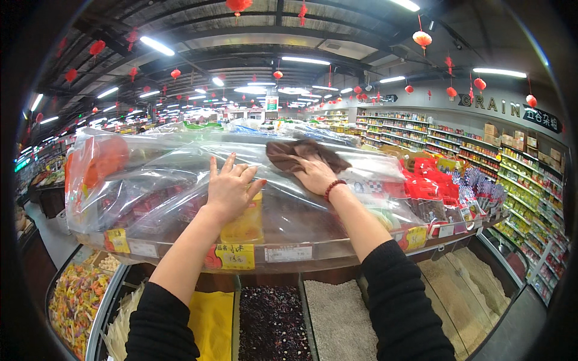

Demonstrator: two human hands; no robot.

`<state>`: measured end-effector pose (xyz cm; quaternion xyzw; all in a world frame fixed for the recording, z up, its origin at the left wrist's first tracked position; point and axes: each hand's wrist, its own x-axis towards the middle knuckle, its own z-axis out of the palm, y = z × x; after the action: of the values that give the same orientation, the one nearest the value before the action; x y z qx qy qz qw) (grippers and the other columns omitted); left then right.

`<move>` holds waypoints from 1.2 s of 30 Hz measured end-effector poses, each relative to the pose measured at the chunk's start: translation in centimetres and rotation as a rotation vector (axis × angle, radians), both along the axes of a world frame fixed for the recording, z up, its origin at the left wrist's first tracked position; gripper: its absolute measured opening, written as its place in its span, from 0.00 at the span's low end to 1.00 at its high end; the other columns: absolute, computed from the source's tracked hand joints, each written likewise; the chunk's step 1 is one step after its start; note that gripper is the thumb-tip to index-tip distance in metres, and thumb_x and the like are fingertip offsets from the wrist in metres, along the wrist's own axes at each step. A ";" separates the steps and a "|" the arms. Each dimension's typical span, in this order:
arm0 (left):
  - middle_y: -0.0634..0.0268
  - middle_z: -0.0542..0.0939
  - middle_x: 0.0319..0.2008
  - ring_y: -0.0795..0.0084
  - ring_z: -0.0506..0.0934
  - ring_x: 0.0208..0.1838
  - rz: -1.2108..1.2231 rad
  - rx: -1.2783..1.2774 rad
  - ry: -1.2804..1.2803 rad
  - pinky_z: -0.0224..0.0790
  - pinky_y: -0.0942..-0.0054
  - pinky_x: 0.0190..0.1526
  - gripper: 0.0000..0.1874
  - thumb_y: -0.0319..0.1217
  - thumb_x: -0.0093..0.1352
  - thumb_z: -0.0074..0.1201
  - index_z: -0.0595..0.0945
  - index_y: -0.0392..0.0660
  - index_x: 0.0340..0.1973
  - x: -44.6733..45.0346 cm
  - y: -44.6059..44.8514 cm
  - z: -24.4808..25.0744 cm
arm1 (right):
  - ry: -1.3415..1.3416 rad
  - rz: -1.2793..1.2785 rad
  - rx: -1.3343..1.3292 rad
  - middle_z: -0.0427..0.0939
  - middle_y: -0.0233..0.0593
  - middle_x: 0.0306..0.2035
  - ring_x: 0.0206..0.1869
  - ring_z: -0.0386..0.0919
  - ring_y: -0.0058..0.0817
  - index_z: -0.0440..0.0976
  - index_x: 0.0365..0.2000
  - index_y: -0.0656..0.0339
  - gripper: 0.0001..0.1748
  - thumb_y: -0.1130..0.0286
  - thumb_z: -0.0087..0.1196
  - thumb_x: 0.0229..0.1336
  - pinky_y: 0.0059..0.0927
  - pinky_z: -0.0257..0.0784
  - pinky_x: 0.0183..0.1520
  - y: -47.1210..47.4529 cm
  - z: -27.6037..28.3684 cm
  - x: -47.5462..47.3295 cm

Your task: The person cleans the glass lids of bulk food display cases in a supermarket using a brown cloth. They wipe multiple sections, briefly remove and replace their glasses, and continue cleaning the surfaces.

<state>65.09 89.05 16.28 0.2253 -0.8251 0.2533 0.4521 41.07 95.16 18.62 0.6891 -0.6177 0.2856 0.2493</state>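
Note:
A clear plastic sheet [171,158] lies over packaged goods on a display shelf. My left hand [231,187] rests on the sheet with its fingers apart, above a yellow package [244,221] seen through the plastic. To the right, my right hand [318,177], with a dark red beaded bracelet at the wrist, is on a crumpled brown cloth [305,154] and presses it against the sheet. Part of the cloth hides under the fingers. Red packages [422,185] stand uncovered past the sheet's right end.
Yellow and white price tags [288,253] line the shelf's front edge. Below are bins of yellow grain [211,320], dark mixed beans [271,322] and pale grain [338,316]. Colourful dried pieces [76,302] fill a bin at lower left. Stocked wall shelves [526,180] stand at right.

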 end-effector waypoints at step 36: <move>0.63 0.77 0.50 0.55 0.63 0.65 0.036 -0.007 0.034 0.41 0.40 0.65 0.20 0.48 0.68 0.45 0.78 0.51 0.47 -0.3 0.3 -0.3 | -1.043 0.236 -0.732 0.78 0.39 0.38 0.39 0.77 0.36 0.74 0.40 0.63 0.15 0.65 0.43 0.62 0.38 0.74 0.43 34.5 3.9 -23.7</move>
<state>64.84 89.32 15.97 0.2430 -0.8121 0.2602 0.4623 17.35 129.67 22.51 0.3934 -0.4406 0.8004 0.1021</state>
